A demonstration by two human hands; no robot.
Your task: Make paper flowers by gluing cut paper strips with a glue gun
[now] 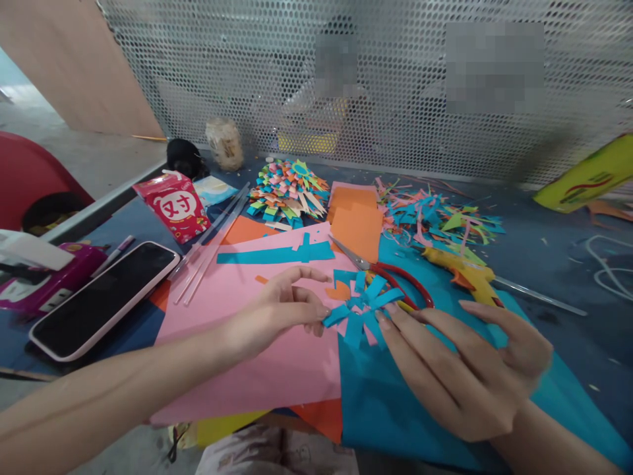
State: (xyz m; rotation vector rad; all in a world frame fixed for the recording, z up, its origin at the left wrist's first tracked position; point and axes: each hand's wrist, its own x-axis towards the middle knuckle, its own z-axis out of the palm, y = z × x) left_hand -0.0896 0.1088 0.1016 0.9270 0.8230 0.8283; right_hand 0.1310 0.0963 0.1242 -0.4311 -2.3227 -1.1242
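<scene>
A paper flower [357, 305] with blue strip petals and some pink ones is held between my two hands, above the place where the pink and blue sheets meet. My left hand [284, 307] pinches a blue petal on its left side between thumb and fingertips. On its right side, the fingertips of my right hand [465, 363] close on the petals, with the other fingers bent loosely. Just behind the flower lie red-handled scissors [403, 280], their blades pointing to the back left. A blue paper strip [274, 253] lies on the pink sheet [237, 369].
A yellow glue gun [462, 272] lies behind my right hand on the blue sheet [395, 415]. Paper scraps [435, 214] and a multicoloured fringed paper piece [287, 194] are at the back. A phone [106, 300] and a red packet [174, 206] are left. A perforated metal screen [395, 138] stands behind.
</scene>
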